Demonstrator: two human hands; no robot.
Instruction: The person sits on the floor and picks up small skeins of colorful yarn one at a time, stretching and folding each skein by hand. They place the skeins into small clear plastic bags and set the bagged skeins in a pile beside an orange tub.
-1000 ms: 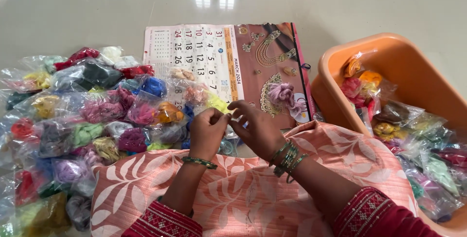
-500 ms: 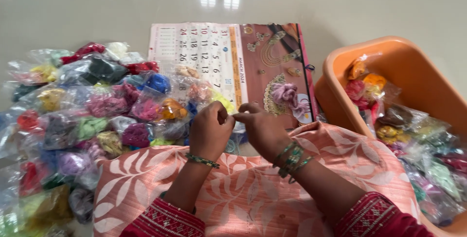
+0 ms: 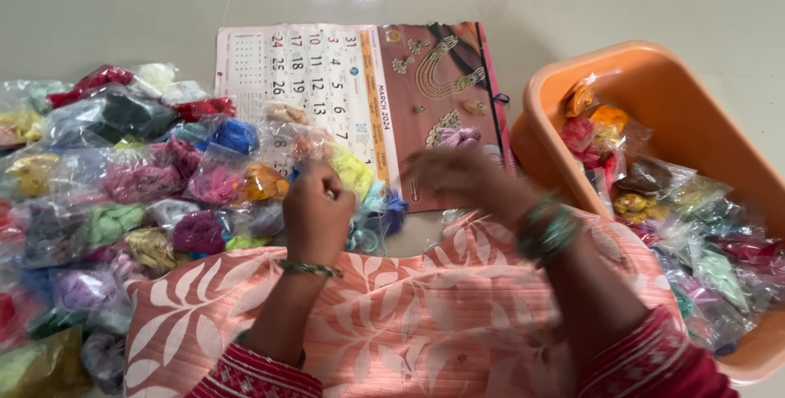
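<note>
My left hand [image 3: 319, 212] is curled into a fist above my lap, next to a yellow-green thread packet [image 3: 353, 171] and a light blue bundle [image 3: 372, 230]. Whatever it may pinch is hidden by the fingers. My right hand [image 3: 456, 177] is blurred by motion over the lower edge of a wall calendar [image 3: 360, 79] that lies flat on the floor. Just beyond that hand, a lilac thread bundle [image 3: 459, 136] rests on the calendar. Whether its fingers hold anything is unclear. Both wrists wear bangles, and a peach leaf-print cloth [image 3: 409, 316] covers my lap.
Several small clear bags of coloured thread are heaped on the floor at the left [image 3: 123, 194]. An orange plastic tub [image 3: 654, 71] at the right holds several more such bags. Pale glossy floor stretches beyond the calendar.
My hands were pinched together at the middle. The right hand has since pulled away to the right and blurred, while the left stays curled in place. The camera has moved closer.
</note>
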